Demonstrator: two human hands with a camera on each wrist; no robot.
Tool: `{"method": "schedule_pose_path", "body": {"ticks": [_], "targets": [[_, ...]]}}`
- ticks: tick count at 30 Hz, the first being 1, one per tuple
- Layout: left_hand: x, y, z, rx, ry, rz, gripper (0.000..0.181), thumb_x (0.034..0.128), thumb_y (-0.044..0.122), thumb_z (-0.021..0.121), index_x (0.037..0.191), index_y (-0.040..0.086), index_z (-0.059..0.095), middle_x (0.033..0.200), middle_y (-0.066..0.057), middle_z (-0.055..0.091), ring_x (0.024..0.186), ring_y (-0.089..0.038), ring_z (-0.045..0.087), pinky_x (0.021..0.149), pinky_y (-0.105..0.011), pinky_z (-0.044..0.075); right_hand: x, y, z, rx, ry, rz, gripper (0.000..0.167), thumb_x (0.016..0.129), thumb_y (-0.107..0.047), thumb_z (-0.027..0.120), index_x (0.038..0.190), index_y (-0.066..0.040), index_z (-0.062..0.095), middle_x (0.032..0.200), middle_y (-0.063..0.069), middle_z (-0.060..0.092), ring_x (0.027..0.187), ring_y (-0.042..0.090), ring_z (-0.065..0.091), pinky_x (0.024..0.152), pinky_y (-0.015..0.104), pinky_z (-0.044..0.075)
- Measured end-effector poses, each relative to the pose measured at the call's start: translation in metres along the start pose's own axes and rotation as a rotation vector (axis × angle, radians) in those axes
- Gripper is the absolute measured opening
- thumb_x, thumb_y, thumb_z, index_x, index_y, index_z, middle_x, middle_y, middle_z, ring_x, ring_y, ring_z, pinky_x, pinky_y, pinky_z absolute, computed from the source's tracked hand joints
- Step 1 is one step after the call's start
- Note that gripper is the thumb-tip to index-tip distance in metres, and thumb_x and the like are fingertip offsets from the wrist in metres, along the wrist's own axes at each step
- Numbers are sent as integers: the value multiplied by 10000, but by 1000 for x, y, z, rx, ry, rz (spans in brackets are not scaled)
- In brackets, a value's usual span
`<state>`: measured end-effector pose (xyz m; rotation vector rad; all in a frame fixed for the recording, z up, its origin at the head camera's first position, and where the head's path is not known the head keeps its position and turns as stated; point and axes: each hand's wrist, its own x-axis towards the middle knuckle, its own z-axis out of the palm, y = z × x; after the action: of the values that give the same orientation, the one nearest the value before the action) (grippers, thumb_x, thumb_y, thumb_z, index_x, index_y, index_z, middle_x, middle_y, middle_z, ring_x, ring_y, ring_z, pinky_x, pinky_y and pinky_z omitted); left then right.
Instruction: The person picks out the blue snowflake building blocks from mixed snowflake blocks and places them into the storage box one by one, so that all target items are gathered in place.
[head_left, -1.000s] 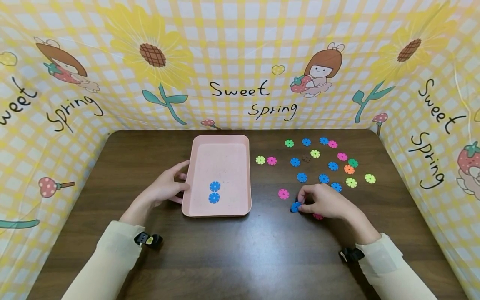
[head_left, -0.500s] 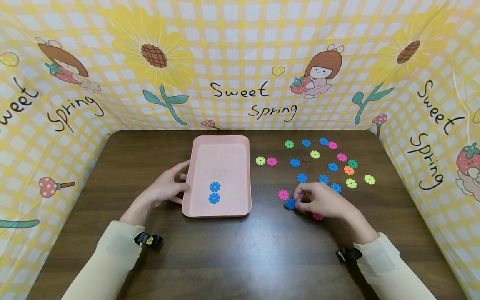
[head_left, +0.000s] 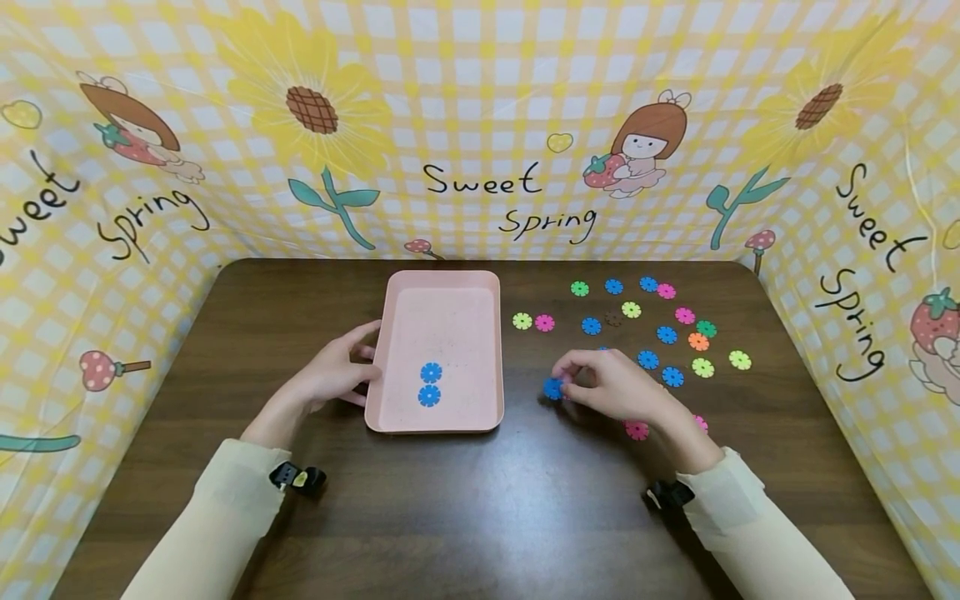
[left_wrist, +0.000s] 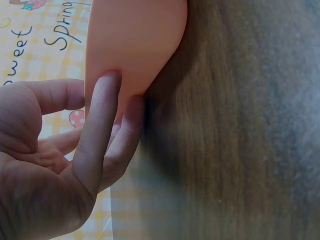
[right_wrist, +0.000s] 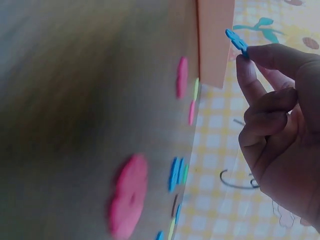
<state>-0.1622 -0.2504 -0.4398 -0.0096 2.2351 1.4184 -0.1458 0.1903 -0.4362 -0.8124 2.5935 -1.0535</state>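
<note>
In the head view my right hand (head_left: pixel 611 385) pinches a blue snowflake disc (head_left: pixel 552 388) between thumb and forefinger. The right wrist view shows that same blue disc (right_wrist: pixel 236 42) tilted at the fingertips, above the table, the other fingers curled in. My left hand (head_left: pixel 333 371) is at the left side of a pink tray (head_left: pixel 493 417). Seen from the left wrist, its extended fingertips (left_wrist: pixel 107 82) touch the tray's outer wall (left_wrist: pixel 137 35). Two blue discs (head_left: pixel 430 383) lie inside the tray, one in front of the other.
Scattered discs lie right of the tray: blue (head_left: pixel 667 335), pink (head_left: pixel 637 431), yellow-green (head_left: pixel 702 367), green (head_left: pixel 580 288), orange (head_left: pixel 698 342) and brown (head_left: pixel 613 318). A patterned cloth (head_left: pixel 480 100) encloses the back and sides of the brown table (head_left: pixel 480 517).
My right hand has carried the blue disc leftward and away from me, toward the tray, now covering the spot of a pink disc. The left hand and tray have stayed put.
</note>
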Motion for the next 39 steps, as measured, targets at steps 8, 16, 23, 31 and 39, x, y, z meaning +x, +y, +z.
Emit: {"method": "schedule_pose_path", "body": {"ticks": [8,16,23,31,39], "targets": [[0,1,0,1,2,0,830,971,22,610,1673,170,191,1384,-299,438,1062,-379,662,694,-475,636,32,-20,13,160,64,16,129,977,-149,717,1091,-203,742,964,-35,688,521,170,475,512,311,456],[1,0,-1,4,8,0,829,970,29,615,1672,176,199,1382,-293,435,1064,-383,658,695,-473,636,71,-40,33,233,140,21,96,969,-166,735,1060,-174,766,927,-44,707,834,180,636,699,351,535],[1,-2,-1,2,5,3,831,967,26,614,1672,181,202,1376,-288,429,1054,-374,656,698,-476,636,100,-52,46,255,157,30,111,970,-151,721,1071,-135,765,933,-28,707,854,193,638,722,347,557],[1,-3,0,-15,2,15,837,960,9,606,1673,169,196,1369,-296,445,1045,-364,663,684,-475,636,131,-61,62,231,121,53,79,951,-163,738,1019,-142,774,903,-33,711,889,165,638,743,341,524],[-1,1,1,-39,-4,12,846,957,7,608,1675,169,189,1378,-298,452,1054,-359,660,679,-473,636,151,-69,76,216,79,94,62,939,-138,746,988,-112,773,868,-12,703,855,170,639,739,300,516]]}}
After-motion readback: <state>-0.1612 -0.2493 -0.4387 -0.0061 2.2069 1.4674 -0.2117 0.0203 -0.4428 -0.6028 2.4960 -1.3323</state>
